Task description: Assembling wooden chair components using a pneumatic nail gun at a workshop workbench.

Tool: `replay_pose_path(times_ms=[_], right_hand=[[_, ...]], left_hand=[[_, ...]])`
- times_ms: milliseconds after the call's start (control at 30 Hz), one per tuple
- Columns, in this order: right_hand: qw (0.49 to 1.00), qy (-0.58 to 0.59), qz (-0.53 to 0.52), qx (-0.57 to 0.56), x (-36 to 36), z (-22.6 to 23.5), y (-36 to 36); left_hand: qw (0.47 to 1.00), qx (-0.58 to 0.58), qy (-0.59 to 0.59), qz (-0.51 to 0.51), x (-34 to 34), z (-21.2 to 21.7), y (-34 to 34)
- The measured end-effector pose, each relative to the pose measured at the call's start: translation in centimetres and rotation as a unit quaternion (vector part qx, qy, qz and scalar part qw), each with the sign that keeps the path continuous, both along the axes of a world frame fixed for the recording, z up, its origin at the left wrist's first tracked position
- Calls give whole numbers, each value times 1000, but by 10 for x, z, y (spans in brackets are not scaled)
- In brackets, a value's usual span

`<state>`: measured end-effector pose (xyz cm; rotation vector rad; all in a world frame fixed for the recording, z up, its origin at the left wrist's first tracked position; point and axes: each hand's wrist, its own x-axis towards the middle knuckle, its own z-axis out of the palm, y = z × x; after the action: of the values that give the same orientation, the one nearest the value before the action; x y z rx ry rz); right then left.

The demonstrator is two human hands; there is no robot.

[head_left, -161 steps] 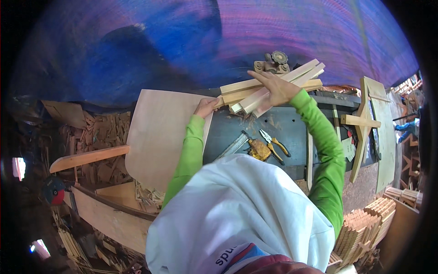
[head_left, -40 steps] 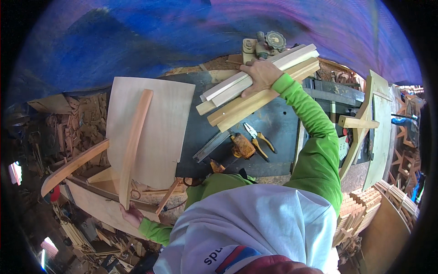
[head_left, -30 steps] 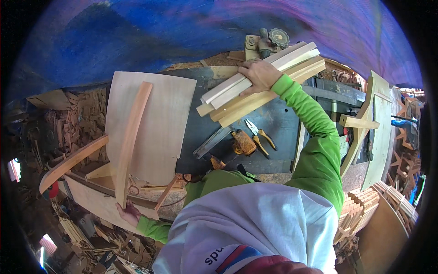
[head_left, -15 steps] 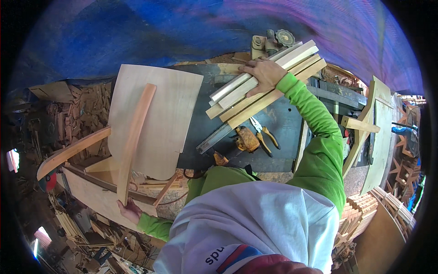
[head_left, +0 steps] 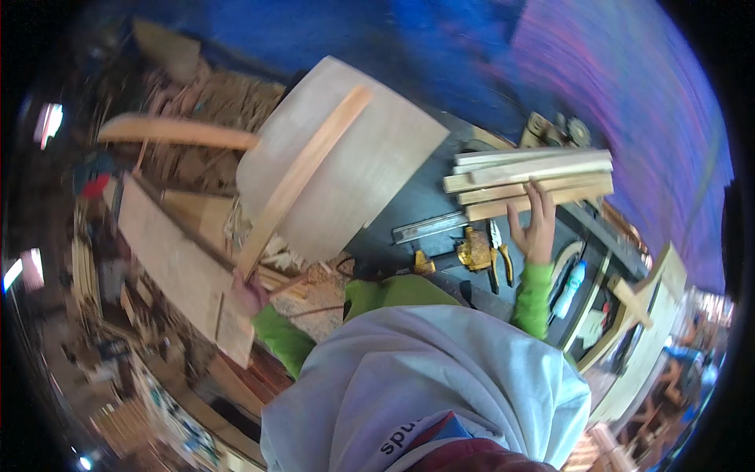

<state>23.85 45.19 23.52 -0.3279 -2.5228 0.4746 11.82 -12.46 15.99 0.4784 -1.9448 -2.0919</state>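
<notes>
On the dark desk [head_left: 440,208], far side: bundle of straight wooden slats [head_left: 535,182], long axis crosswise, left to right. Right hand [head_left: 537,224] flat against the bundle's near edge, fingers spread, not clenched around it. Down at left, off the desk edge: left hand [head_left: 250,291] grasping the lower end of a long curved wooden strip [head_left: 303,179], long axis slanting up and rightward over a pale plywood sheet [head_left: 354,161]. Between the hands: metal ruler [head_left: 430,227], yellow-handled pliers [head_left: 499,250], yellow tool [head_left: 474,252]. Right of the forearm: white bottle with blue cap [head_left: 572,284], label unreadable.

Single head-worn fisheye view, looking steeply down, close over workbench [head_left: 425,204]
</notes>
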Motion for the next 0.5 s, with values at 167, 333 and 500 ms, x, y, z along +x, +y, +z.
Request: replay_pose_path(times_ms=[167, 333, 500], right_hand=[[982, 8, 52, -182, 9, -46, -110], [961, -15, 239, -137, -49, -20, -166], [958, -62, 273, 61, -126, -9, -217]], left_hand=[[959, 281, 35, 31, 26, -21, 14], [984, 118, 109, 77, 26, 30, -33], [986, -47, 154, -39, -2, 146, -55]])
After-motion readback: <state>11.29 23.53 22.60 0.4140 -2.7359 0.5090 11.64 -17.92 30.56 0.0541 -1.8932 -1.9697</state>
